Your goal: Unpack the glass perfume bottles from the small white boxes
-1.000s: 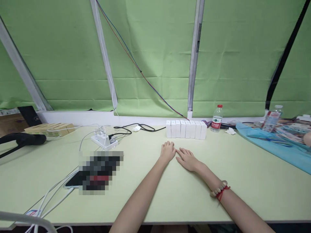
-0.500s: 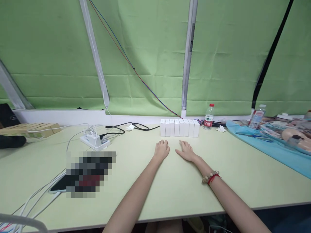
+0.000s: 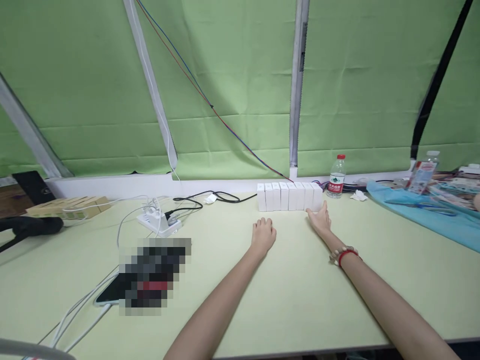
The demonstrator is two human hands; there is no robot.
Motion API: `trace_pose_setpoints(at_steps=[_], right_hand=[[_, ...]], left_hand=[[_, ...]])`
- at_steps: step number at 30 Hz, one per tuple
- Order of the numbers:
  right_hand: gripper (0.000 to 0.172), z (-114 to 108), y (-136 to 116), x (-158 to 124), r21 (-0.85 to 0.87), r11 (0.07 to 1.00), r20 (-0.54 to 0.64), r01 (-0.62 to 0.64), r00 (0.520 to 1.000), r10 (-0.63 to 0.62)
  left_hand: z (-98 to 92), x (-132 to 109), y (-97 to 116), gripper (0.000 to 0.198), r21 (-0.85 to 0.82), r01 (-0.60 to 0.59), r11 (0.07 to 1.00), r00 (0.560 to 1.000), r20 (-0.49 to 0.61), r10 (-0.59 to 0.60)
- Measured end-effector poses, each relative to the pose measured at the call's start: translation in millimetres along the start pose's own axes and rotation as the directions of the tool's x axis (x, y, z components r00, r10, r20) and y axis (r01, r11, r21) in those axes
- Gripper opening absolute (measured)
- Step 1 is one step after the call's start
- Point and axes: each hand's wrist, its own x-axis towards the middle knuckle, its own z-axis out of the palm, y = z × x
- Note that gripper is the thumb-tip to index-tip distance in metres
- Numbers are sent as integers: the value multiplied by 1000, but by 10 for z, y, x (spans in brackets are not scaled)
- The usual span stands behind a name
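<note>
A row of several white boxes (image 3: 280,197) stands upright, side by side, near the back of the pale table. My right hand (image 3: 320,220) is at the right end of the row. Its thumb points toward the front of the last box and its fingers are spread along the right side; whether they touch it I cannot tell. On that wrist are a beaded bracelet and a red cord. In front of the row, apart from it, my left hand (image 3: 264,235) rests palm down on the table with loosely bent, slightly parted fingers and nothing in it.
Right of the boxes stand a water bottle (image 3: 336,177) and a crumpled tissue (image 3: 359,195). Farther right lies blue sheeting (image 3: 423,212) with clutter. On the left are a power strip (image 3: 159,225), white cables, a partly pixelated dark device (image 3: 150,275) and yellowish boxes (image 3: 67,207).
My right hand has moved forward and right, from in front of the row to its right end. My left hand stays in front of the boxes. The view has shifted slightly.
</note>
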Motion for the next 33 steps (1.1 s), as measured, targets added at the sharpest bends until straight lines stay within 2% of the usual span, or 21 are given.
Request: trace_pose_setpoints(at_steps=[4,7,13,15,22,26,33], right_hand=[[88,57,-24,102,31,999,5,-16,1000,16],[86,108,-40,193,79,997,-35,-25,999,28],[59,176,-37,446,335,940,-95,-66,990,103],[56,185,-19,508,385,921,-92,-65,990,109],[54,201,60,549,424,901,-110,89,993,-46],[54,201,67,533,424,896,-105,131,990,-95],[51,266,-6,487,472,864,-12,173,982,-190]], left_hand=[[0,2,-11,28,12,-11,1000,1000,-8,11],[0,7,-13,27,20,-10,1000,1000,-20,10],[27,24,-16,27,17,-8,1000,999,-46,9],[27,29,-8,26,23,-5,1000,999,-50,7],[3,40,39,25,29,9,1000,999,-41,-7],[15,57,81,27,25,24,999,999,-42,-23],[56,112,194,28,27,23,999,999,-43,-22]])
